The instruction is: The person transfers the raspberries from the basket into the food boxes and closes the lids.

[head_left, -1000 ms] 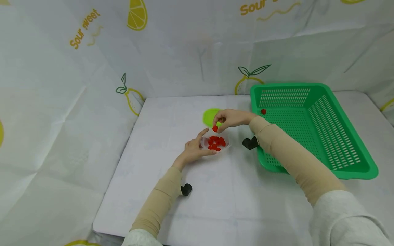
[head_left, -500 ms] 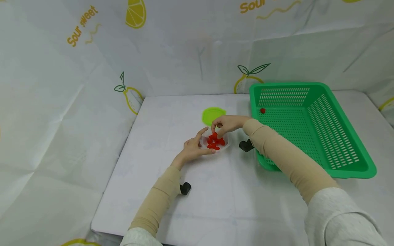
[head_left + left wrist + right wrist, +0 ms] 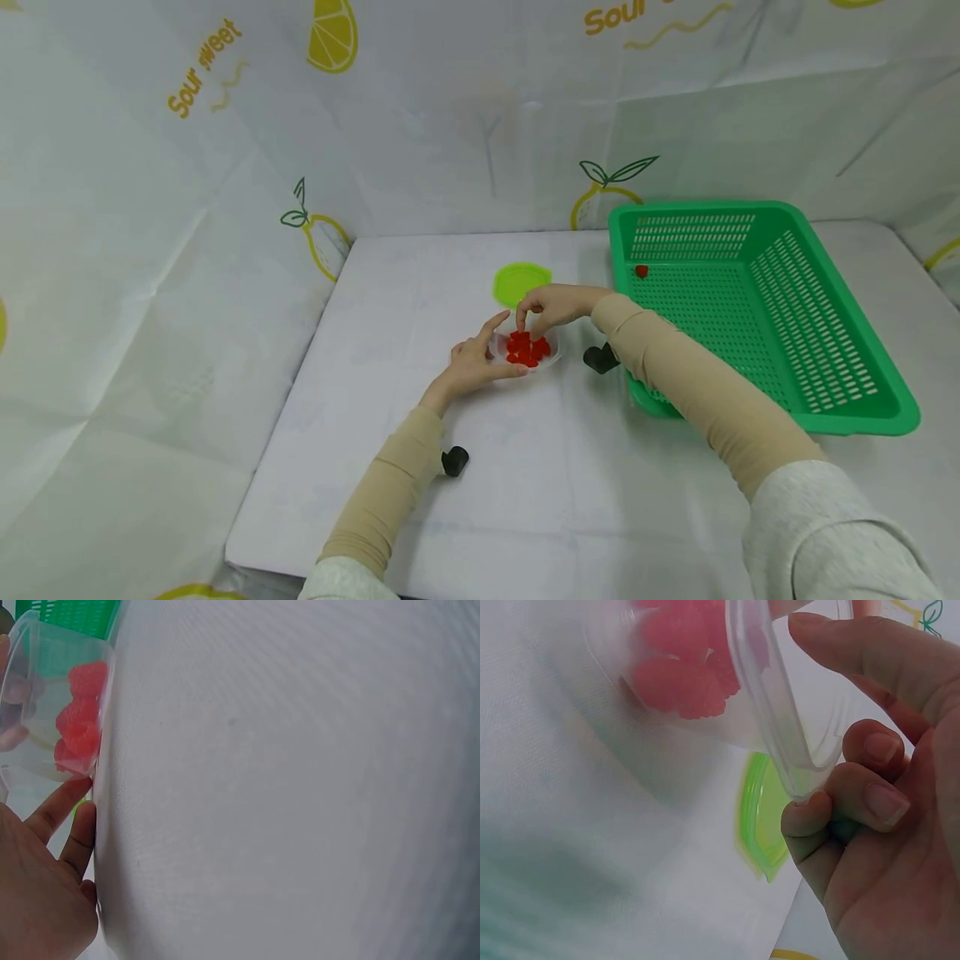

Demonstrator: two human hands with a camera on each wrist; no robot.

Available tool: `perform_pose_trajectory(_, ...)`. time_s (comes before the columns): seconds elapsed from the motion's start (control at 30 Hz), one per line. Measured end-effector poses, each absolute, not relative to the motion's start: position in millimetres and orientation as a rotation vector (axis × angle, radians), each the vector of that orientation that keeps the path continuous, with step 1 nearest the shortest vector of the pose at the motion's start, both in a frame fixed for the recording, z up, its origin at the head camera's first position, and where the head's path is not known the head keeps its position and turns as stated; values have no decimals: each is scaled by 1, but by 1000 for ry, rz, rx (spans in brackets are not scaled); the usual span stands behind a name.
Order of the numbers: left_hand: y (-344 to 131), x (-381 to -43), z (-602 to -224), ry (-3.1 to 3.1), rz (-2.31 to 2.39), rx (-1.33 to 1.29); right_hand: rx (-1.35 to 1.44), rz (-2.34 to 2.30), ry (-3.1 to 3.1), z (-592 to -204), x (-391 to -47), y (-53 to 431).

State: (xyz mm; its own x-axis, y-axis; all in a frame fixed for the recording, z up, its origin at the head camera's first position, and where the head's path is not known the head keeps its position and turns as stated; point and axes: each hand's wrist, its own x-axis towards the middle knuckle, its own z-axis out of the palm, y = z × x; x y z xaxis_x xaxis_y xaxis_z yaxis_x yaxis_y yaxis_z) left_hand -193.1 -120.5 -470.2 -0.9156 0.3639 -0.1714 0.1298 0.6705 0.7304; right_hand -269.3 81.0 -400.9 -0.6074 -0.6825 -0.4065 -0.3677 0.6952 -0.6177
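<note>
Red raspberries (image 3: 522, 350) lie in a small clear plastic container (image 3: 810, 769) on the white table. My left hand (image 3: 471, 367) holds the container from its left side, thumb along the near side and index finger along the far side. Through the clear wall in the left wrist view, raspberries (image 3: 81, 720) show heaped at the bottom. My right hand (image 3: 551, 306) is over the container's mouth, thumb and index finger pointing down inside the rim with a gap between them. In the right wrist view its other fingers are bent beside the rim.
A large green plastic basket (image 3: 840, 283) stands on the right of the table, with a single raspberry (image 3: 641, 271) in its far left corner. Behind the container lies a bright green lid (image 3: 517, 282). A lemon-printed sheet (image 3: 450, 125) hangs behind the table.
My right hand has come down into the container with a raspberry pinched in its fingers, and that raspberry now sits among the others. My left hand has kept its place on the container.
</note>
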Motion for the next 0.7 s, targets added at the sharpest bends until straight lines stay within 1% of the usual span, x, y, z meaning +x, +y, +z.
perform_pose_trajectory(0.4,-120,-192,-467,2585,1082,387,-818,-652,2243,-403,-272,84)
perform_pose_trajectory(0.7,-120,-191,-467,2573,1095,359,-829,-620,2231,-396,-273,85)
